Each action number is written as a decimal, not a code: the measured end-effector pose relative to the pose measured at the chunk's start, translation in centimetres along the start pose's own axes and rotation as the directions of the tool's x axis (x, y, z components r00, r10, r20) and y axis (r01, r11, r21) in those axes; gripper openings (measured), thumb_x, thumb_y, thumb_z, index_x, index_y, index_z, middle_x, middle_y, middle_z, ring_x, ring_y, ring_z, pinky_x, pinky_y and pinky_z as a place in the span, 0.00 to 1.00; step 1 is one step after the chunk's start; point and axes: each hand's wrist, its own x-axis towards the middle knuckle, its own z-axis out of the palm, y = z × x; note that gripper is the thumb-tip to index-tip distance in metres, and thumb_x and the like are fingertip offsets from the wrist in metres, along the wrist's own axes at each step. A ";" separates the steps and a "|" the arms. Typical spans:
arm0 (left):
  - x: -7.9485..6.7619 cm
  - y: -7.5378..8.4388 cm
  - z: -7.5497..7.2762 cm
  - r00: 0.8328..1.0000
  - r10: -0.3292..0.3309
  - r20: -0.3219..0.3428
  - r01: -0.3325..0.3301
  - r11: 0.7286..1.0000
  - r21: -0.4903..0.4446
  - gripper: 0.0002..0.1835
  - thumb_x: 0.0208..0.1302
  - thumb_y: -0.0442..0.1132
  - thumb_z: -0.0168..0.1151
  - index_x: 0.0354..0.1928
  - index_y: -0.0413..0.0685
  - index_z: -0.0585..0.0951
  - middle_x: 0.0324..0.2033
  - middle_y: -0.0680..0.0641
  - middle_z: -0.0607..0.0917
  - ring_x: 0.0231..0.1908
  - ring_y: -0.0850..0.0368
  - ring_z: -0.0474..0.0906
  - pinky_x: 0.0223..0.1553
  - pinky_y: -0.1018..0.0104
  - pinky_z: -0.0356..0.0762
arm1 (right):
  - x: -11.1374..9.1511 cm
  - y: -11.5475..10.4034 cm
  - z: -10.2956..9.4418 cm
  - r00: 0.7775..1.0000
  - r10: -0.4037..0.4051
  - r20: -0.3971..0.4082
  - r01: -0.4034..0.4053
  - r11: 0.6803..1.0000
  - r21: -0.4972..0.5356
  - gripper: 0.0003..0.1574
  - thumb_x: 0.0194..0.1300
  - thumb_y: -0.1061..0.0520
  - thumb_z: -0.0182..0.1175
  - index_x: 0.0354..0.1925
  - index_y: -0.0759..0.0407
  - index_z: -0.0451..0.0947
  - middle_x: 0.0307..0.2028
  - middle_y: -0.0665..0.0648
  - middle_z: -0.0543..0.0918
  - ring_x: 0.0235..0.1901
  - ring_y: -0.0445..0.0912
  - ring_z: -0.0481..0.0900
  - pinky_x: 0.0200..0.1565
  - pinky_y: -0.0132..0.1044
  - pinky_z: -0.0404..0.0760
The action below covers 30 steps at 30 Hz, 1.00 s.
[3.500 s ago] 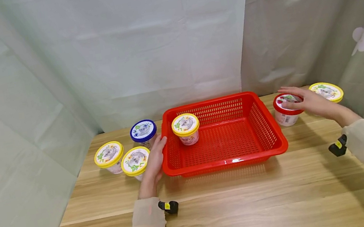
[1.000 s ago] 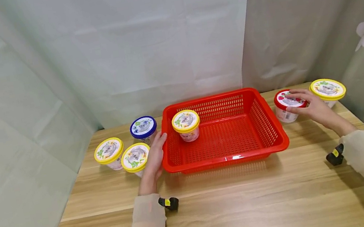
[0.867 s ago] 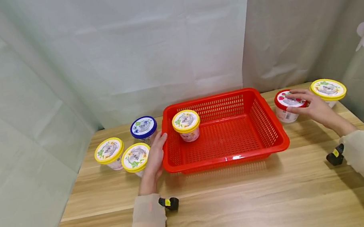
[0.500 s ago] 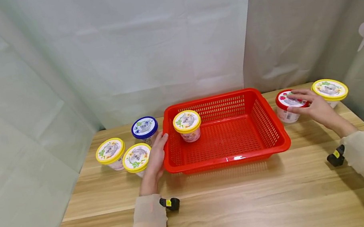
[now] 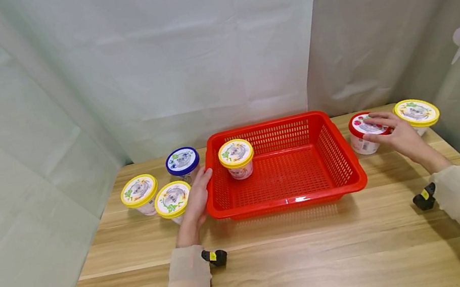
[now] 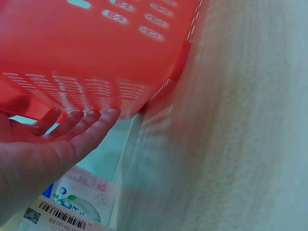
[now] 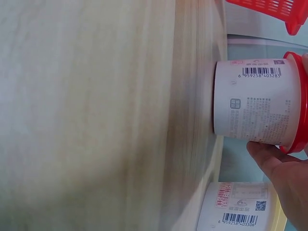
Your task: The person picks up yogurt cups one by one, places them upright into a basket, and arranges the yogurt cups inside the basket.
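In the head view, my left hand (image 5: 196,198) is at the left side of a red plastic basket (image 5: 288,202). In the left wrist view its fingers (image 6: 91,127) look fairly straight, their tips against the slotted wall below the rim. My right hand (image 5: 404,137) grips a white tub with a red lid (image 5: 363,144), standing upright on the table right of the basket. Seen from the right wrist, the thumb (image 7: 264,156) lies along the tub's side under the lid; the other fingers are mostly cut off. A yellow-lidded tub (image 5: 235,154) stands inside the basket at its left.
Left of the basket stand a blue-lidded tub (image 5: 182,161) and two yellow-lidded tubs, one farther left (image 5: 138,190), the other (image 5: 172,199) close to my left hand. Another yellow-lidded tub (image 5: 416,112) stands just beyond my right hand. Pale curtains (image 5: 204,50) enclose the wooden table (image 5: 306,263).
Since the earliest frame, my right hand has shifted from over the red lid to round its right and near side. The left hand stays at the basket. Little differs over the last second.
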 end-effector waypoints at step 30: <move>0.0 0.0 0.0 1.000 0.016 0.018 -0.016 0.999 -0.036 0.27 0.78 0.53 0.40 0.74 0.54 0.58 0.69 0.42 0.66 0.67 0.42 0.63 0.65 0.46 0.65 | 1.2 -2.7 -1.6 0.994 -0.085 -0.072 0.079 0.994 -0.077 0.36 0.62 0.46 0.67 0.65 0.58 0.73 0.70 0.61 0.62 0.65 0.62 0.58 0.56 0.55 0.64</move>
